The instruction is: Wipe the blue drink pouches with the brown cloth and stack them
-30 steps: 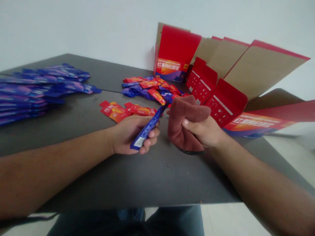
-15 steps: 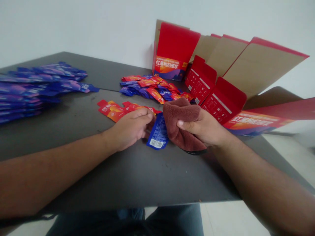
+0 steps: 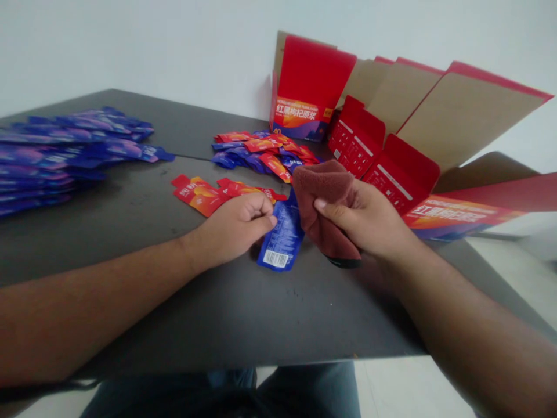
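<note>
A blue sachet (image 3: 282, 235) with white print and a barcode hangs at the middle, just over the table. My left hand (image 3: 243, 223) pinches its left edge between thumb and curled fingers. My right hand (image 3: 363, 217) is closed on a folded brown cloth (image 3: 322, 203), thumb on top. The cloth overlaps the sachet's upper right side and hides part of it. Behind my left hand, red and orange sachets (image 3: 198, 194) lie on the table, partly covered by the fingers.
A stack of blue-purple sachets (image 3: 65, 154) lies at the left on the dark table (image 3: 183, 325). Mixed red and blue sachets (image 3: 261, 152) are heaped at the back. Red printed cartons with raised flaps (image 3: 300, 110) stand behind, and another open carton (image 3: 470, 217) sits at the right.
My right hand has shifted slightly up and right with the cloth, uncovering more of the sachet. The sachet has turned flatter toward me, and my left fingers have curled in tighter.
</note>
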### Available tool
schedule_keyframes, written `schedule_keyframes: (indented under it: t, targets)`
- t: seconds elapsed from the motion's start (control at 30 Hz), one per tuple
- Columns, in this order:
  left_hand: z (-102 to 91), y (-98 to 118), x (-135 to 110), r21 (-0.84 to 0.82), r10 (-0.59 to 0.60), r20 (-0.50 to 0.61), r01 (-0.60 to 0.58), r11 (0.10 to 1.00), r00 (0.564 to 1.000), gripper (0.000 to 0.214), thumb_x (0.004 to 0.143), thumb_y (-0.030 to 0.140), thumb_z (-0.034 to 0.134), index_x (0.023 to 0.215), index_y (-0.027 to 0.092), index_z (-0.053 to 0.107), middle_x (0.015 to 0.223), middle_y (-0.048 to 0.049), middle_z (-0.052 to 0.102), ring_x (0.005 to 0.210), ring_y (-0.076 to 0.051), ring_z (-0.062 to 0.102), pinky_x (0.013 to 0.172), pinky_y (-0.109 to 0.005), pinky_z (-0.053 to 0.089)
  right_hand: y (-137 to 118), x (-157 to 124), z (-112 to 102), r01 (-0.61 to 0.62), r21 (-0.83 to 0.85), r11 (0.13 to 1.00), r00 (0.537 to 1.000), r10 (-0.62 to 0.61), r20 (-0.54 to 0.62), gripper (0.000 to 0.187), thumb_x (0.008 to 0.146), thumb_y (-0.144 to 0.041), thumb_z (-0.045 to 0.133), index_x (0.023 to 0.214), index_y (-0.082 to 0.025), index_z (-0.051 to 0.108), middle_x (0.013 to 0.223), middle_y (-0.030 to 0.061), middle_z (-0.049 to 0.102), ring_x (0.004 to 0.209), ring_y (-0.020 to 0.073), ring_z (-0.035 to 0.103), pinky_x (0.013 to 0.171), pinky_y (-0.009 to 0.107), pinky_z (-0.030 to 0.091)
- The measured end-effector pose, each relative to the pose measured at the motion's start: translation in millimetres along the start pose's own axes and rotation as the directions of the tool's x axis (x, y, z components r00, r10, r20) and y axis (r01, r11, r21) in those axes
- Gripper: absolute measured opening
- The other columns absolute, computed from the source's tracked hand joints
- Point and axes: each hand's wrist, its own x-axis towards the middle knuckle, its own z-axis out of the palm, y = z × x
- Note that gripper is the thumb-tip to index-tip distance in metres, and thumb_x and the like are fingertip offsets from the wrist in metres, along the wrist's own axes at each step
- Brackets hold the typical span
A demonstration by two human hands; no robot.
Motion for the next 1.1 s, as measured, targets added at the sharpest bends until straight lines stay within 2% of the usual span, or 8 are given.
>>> schedule_keyframes:
  t: [0.1, 0.2, 0.43, 0.6, 0.7, 0.83, 1.0, 1.1]
  targets:
    - [3.6, 1, -2, -0.073, -0.038, 0.012, 0.038, 0.997, 0.999, 0.017, 0.090, 0.028, 0.067, 0.079, 0.020, 0.056, 0.068, 0.0027, 0.058, 0.059, -0.012, 0.057, 0.056, -0.024, 0.046, -4, 0, 0, 0.104, -0.343, 0.934, 0.987, -0.140, -0.084, 0.027, 0.089, -0.033, 0.069, 0.113, -0.021, 0.071, 0.099, 0.0048, 0.074, 0.089, 0.0258, 0.069, 0.078, 0.039, 0.055]
    - [9.1, 2, -2, -0.235, -0.108, 0.056, 0.118, 0.965, 0.993, 0.014, 0.088, 0.030, 0.070, 0.086, 0.021, 0.059, 0.072, 0.0010, 0.063, 0.061, -0.014, 0.061, 0.058, -0.026, 0.050, -7, -5, 10, 0.187, -0.547, 0.816, 0.979, -0.204, 0.030, 0.025, 0.083, -0.024, 0.069, 0.107, -0.019, 0.069, 0.097, 0.0079, 0.070, 0.089, 0.0260, 0.065, 0.078, 0.038, 0.052]
    - [7.5, 2, 2, -0.356, -0.174, -0.036, 0.150, 0.922, 0.984, 0.014, 0.087, 0.022, 0.066, 0.079, 0.021, 0.054, 0.064, 0.0041, 0.052, 0.053, -0.010, 0.048, 0.049, -0.021, 0.038, -16, -20, 26, 0.475, -0.404, 0.782, 0.815, -0.218, 0.537, 0.021, 0.083, -0.016, 0.065, 0.104, -0.019, 0.064, 0.106, 0.0071, 0.065, 0.097, 0.0230, 0.063, 0.080, 0.033, 0.051]
    - [6.1, -2, -1, -0.297, -0.137, 0.076, 0.154, 0.942, 0.988, 0.014, 0.087, 0.026, 0.069, 0.083, 0.021, 0.057, 0.067, 0.0025, 0.057, 0.054, -0.012, 0.054, 0.051, -0.024, 0.045, -5, -7, 12, 0.306, -0.599, 0.740, 0.952, -0.258, 0.166, 0.013, 0.080, -0.018, 0.066, 0.091, -0.020, 0.060, 0.096, 0.0082, 0.064, 0.089, 0.0252, 0.061, 0.077, 0.036, 0.049]
    - [9.9, 0, -2, -0.337, -0.162, 0.097, 0.185, 0.923, 0.982, 0.015, 0.088, 0.027, 0.068, 0.083, 0.022, 0.055, 0.066, 0.0037, 0.056, 0.054, -0.013, 0.056, 0.051, -0.025, 0.048, 4, 1, 9, 0.204, -0.619, 0.758, 0.967, -0.256, 0.005, 0.012, 0.082, -0.022, 0.066, 0.091, -0.020, 0.060, 0.090, 0.0067, 0.063, 0.086, 0.0255, 0.061, 0.076, 0.037, 0.049]
    - [13.0, 6, -1, -0.437, -0.211, 0.054, 0.213, 0.874, 0.976, 0.019, 0.083, 0.022, 0.071, 0.079, 0.021, 0.053, 0.067, 0.0028, 0.056, 0.055, -0.011, 0.054, 0.051, -0.023, 0.043, 0, -7, 20, 0.326, -0.512, 0.795, 0.945, -0.250, 0.213, 0.013, 0.079, -0.018, 0.066, 0.090, -0.020, 0.059, 0.089, 0.0050, 0.062, 0.087, 0.0235, 0.060, 0.076, 0.034, 0.048]
    - [10.2, 4, 0, -0.366, -0.169, -0.020, 0.151, 0.918, 0.985, 0.016, 0.088, 0.022, 0.066, 0.078, 0.021, 0.053, 0.063, 0.0039, 0.050, 0.051, -0.009, 0.045, 0.048, -0.022, 0.036, -12, -18, 25, 0.495, -0.327, 0.805, 0.791, -0.262, 0.553, 0.019, 0.082, -0.014, 0.065, 0.100, -0.020, 0.063, 0.103, 0.0056, 0.064, 0.094, 0.0211, 0.062, 0.078, 0.031, 0.049]
    - [9.4, -1, -1, -0.381, -0.166, 0.066, 0.179, 0.907, 0.984, 0.016, 0.087, 0.023, 0.068, 0.082, 0.021, 0.054, 0.065, 0.0034, 0.052, 0.053, -0.010, 0.049, 0.050, -0.023, 0.040, -8, -11, 15, 0.395, -0.486, 0.780, 0.902, -0.228, 0.366, 0.015, 0.081, -0.017, 0.067, 0.095, -0.019, 0.063, 0.096, 0.0065, 0.064, 0.088, 0.0229, 0.061, 0.076, 0.033, 0.049]
